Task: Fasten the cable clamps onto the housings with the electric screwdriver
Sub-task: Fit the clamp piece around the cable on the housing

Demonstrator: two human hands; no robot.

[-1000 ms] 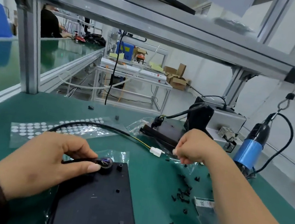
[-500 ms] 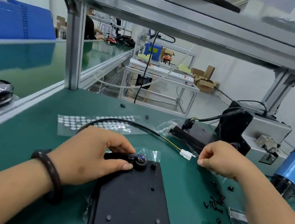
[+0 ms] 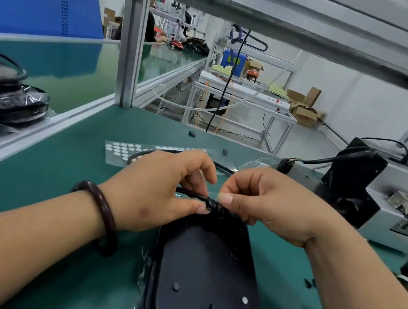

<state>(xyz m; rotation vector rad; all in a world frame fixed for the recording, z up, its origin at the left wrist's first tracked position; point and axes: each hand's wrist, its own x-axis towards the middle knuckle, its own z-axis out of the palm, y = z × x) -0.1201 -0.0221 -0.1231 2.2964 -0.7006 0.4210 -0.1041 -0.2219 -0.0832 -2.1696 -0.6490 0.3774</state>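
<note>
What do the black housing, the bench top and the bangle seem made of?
Housing: probably moulded plastic, matte, with moulded-in posts. Bench top: green mat, likely rubber or vinyl, faint sheen. Bangle: dark, glossy, perhaps polished wood or resin.

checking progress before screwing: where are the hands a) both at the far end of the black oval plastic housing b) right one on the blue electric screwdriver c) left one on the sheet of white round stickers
a: the left hand grips the thin black cable and the right hand pinches at its end, at the far end of the black oval plastic housing.
</note>
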